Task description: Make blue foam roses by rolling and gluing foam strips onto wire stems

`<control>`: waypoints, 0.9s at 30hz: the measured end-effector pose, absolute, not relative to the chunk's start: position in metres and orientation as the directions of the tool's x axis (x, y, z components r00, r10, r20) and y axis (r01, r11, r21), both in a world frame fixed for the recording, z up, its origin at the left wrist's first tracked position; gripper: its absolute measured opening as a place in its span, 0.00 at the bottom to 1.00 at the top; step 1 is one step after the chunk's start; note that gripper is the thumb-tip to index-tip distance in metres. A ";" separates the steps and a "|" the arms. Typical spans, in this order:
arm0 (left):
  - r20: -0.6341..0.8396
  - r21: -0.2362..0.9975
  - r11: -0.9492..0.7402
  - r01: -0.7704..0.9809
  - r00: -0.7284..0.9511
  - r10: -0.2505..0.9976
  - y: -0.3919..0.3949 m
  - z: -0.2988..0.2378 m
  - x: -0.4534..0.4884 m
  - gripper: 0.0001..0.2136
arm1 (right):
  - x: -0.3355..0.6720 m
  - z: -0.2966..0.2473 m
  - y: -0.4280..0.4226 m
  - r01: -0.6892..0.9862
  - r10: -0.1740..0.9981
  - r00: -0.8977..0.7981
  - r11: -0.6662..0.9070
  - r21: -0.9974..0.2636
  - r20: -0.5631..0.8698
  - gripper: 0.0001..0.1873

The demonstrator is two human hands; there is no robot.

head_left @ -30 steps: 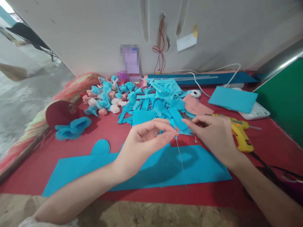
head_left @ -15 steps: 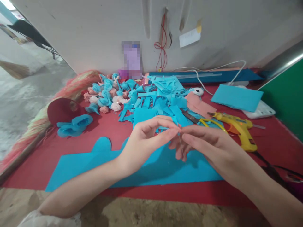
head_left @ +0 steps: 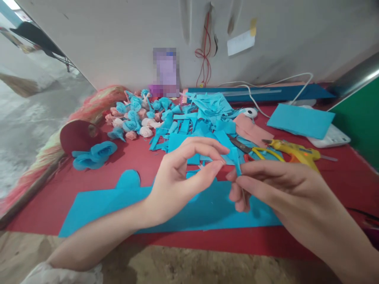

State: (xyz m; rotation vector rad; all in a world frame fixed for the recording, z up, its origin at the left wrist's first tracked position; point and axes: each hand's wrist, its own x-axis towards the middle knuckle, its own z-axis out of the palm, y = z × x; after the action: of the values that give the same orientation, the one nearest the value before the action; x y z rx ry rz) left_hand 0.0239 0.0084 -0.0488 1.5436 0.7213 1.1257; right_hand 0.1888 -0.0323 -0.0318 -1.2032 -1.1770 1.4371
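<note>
My right hand [head_left: 275, 185] is closed in a pinch on a small blue felt strip [head_left: 237, 159] that stands up from its fingertips. My left hand [head_left: 183, 173] hovers just left of it, index finger and thumb curved and parted, the index tip close to the strip's top; nothing shows between them. Both hands are above a large blue felt sheet [head_left: 166, 209] lying on the red table cover [head_left: 124, 165]. The thin wire seen earlier is hidden now.
Behind the hands lie a pile of blue felt scraps [head_left: 201, 118], scissors [head_left: 251, 152], a yellow glue gun [head_left: 296, 152] and small blue and pink rosettes [head_left: 133, 118]. A blue felt flower [head_left: 94, 154] and dark red roll [head_left: 77, 136] sit left. A green board [head_left: 361, 118] stands right.
My right hand came in from beside the glue gun to meet the left and took hold at the pinch point. The left thumb and index finger have parted.
</note>
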 end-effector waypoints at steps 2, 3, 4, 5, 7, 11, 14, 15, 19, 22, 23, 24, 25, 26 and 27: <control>0.328 0.944 -0.307 -0.117 0.374 0.867 0.008 -0.051 0.024 0.05 | 0.188 -0.031 -0.034 -0.047 0.988 -0.088 -0.130 -0.990 -0.125 0.05; 0.340 0.940 -0.318 -0.123 0.379 0.861 0.008 -0.051 0.024 0.06 | 0.188 -0.031 -0.035 -0.043 0.991 -0.067 -0.120 -0.992 -0.117 0.06; 0.342 0.940 -0.319 -0.125 0.388 0.856 0.008 -0.052 0.024 0.07 | 0.188 -0.031 -0.035 -0.044 0.993 -0.047 -0.109 -0.993 -0.107 0.06; 0.336 0.942 -0.312 -0.124 0.395 0.855 0.008 -0.052 0.024 0.08 | 0.187 -0.031 -0.035 -0.038 0.994 -0.041 -0.103 -0.994 -0.101 0.06; 0.300 0.954 -0.279 -0.112 0.402 0.865 0.007 -0.052 0.024 0.08 | 0.186 -0.031 -0.035 -0.020 0.994 -0.059 -0.092 -0.996 -0.091 0.05; 0.205 0.978 -0.173 -0.113 0.407 0.890 0.005 -0.048 0.026 0.06 | 0.186 -0.033 -0.034 0.015 0.993 -0.082 -0.086 -0.996 -0.087 0.03; 0.179 0.980 -0.126 -0.153 0.408 0.895 0.005 -0.046 0.029 0.05 | 0.187 -0.035 -0.035 0.021 0.994 -0.064 -0.089 -0.996 -0.091 0.03; 0.176 0.980 -0.122 -0.157 0.403 0.898 0.006 -0.046 0.029 0.04 | 0.187 -0.035 -0.035 0.026 0.994 -0.070 -0.085 -0.996 -0.087 0.03; 0.180 0.981 -0.135 -0.141 0.384 0.905 0.006 -0.048 0.029 0.03 | 0.188 -0.035 -0.036 0.046 0.992 -0.093 -0.080 -0.996 -0.084 0.04; 0.194 0.977 -0.146 -0.156 0.361 0.912 0.006 -0.049 0.028 0.02 | 0.189 -0.035 -0.037 0.029 0.993 -0.070 -0.093 -0.995 -0.095 0.03; 0.198 0.975 -0.145 -0.169 0.354 0.914 0.006 -0.049 0.028 0.02 | 0.189 -0.035 -0.037 0.025 0.993 -0.069 -0.099 -0.995 -0.100 0.03; 0.198 0.973 -0.139 -0.186 0.349 0.916 0.006 -0.049 0.028 0.02 | 0.189 -0.035 -0.037 0.017 0.991 -0.081 -0.107 -0.994 -0.108 0.03; 0.190 0.971 -0.124 -0.204 0.347 0.918 0.007 -0.049 0.028 0.02 | 0.188 -0.035 -0.037 0.004 0.989 -0.098 -0.114 -0.993 -0.114 0.03; 0.181 0.969 -0.106 -0.223 0.346 0.921 0.007 -0.049 0.029 0.02 | 0.188 -0.035 -0.036 -0.013 0.984 -0.127 -0.125 -0.992 -0.122 0.05; 0.171 0.967 -0.090 -0.238 0.345 0.923 0.008 -0.049 0.029 0.02 | 0.187 -0.035 -0.035 -0.035 0.979 -0.158 -0.134 -0.990 -0.127 0.06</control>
State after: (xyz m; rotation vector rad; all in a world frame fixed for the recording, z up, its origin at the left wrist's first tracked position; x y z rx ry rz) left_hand 0.0289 0.0078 -0.0495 1.2939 0.7110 1.1198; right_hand 0.1871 -0.0347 -0.0354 -1.1929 -1.2241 1.4439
